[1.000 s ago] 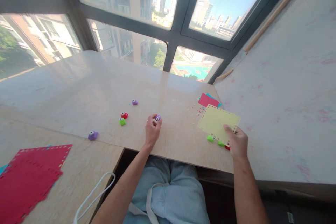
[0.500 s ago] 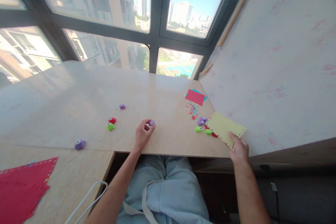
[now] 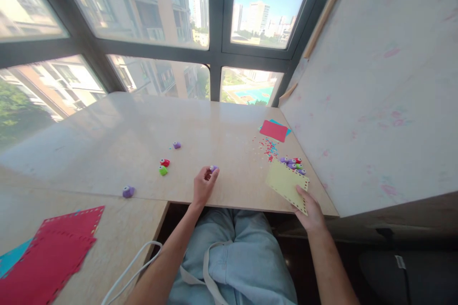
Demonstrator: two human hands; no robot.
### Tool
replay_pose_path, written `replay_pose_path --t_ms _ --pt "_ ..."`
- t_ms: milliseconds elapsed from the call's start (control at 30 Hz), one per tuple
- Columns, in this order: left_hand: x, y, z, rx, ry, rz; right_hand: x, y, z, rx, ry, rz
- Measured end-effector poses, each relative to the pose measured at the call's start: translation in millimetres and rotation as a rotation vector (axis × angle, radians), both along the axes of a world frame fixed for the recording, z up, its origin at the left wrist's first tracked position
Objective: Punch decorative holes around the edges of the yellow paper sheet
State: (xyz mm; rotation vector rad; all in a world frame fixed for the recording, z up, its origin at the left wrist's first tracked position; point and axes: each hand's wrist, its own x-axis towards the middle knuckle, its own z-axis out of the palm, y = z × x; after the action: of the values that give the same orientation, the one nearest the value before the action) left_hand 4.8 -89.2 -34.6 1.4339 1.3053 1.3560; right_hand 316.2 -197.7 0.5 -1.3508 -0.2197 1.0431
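My left hand point(image 3: 204, 186) is closed around a small purple craft punch point(image 3: 213, 168) just above the tabletop, fingers and thumb at its sides. In my right hand point(image 3: 310, 207) is a pale yellow sheet of paper point(image 3: 288, 182) with small holes punched along its edges, thumb on top. The sheet is tilted and hides part of the tabletop. Just beyond it sits a cluster of several purple, red and green craft punches point(image 3: 292, 164). Left of my left hand are a red punch point(image 3: 164, 162), a green punch point(image 3: 163, 170) and two more purple ones.
Red and blue cards point(image 3: 274, 130) lie by the wall, with red and blue paper confetti point(image 3: 271, 148) in front. Red sheets with punched edges point(image 3: 57, 252) lie at lower left over a blue sheet point(image 3: 14, 255). A white cable point(image 3: 138, 259) hangs near the table edge.
My right hand has brought the yellow sheet leftward, uncovering more of the punch cluster. My left hand keeps its grip on the purple punch. The view has turned slightly left.
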Motion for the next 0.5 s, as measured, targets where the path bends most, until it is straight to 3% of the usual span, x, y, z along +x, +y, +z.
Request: replay_pose_path --t_ms 200,500 --pt "9 2 -0.1 0.117 0.268 0.003 2 -5 0.9 0.025 0.024 0.036" --pt "57 13 -2.5 0.108 0.356 -0.172 8 -20 -9.9 0.119 0.155 0.002"
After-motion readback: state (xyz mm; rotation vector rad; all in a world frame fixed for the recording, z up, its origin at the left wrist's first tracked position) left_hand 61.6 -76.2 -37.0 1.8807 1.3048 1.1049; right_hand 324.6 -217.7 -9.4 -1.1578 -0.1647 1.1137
